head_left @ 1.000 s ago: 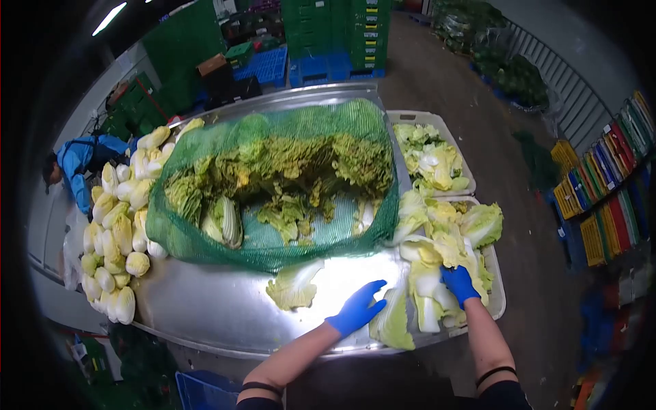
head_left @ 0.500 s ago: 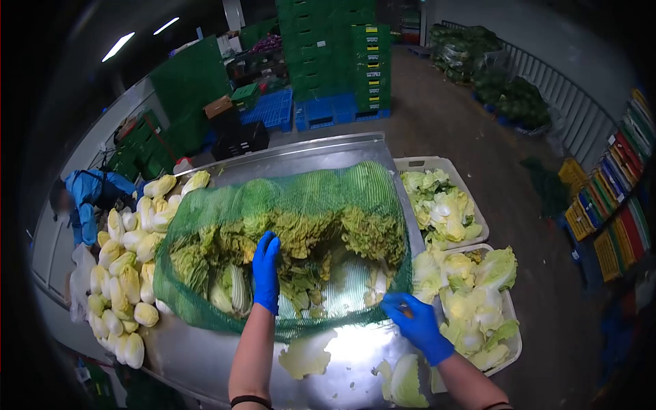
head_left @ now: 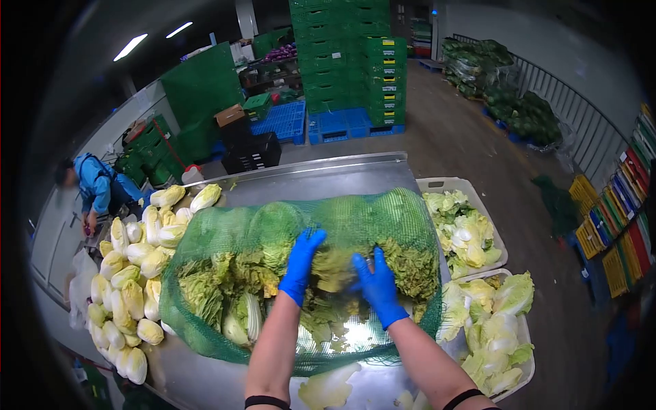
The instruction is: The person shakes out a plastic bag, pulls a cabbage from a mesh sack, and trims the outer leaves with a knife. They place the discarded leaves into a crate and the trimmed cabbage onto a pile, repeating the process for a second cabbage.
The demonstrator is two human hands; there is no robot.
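Note:
A green mesh sack [head_left: 239, 222] lies on its side across the steel table, its mouth facing me and full of leafy napa cabbages [head_left: 270, 256]. My left hand [head_left: 301, 266], in a blue glove, rests with stretched fingers against the cabbages at the sack's opening. My right hand [head_left: 377, 287], gloved alike, reaches in beside it with its fingers spread. Between the two hands a browned, leafy cabbage head [head_left: 333, 268] is smeared by motion. A cabbage with a white stalk [head_left: 237, 321] lies at the left of the opening.
Trimmed napa cabbages [head_left: 130, 287] are heaped on the left of the steel table [head_left: 301, 174]. White crates [head_left: 502, 249] of leaves stand on the right. A loose leaf [head_left: 328, 387] lies in front. A person in blue [head_left: 102, 184] works at far left. Green crates [head_left: 335, 61] stand behind.
My right hand has moved from the sack's near right edge up and left into the opening. My left hand has shifted right along the cabbages. The head view has shifted slightly.

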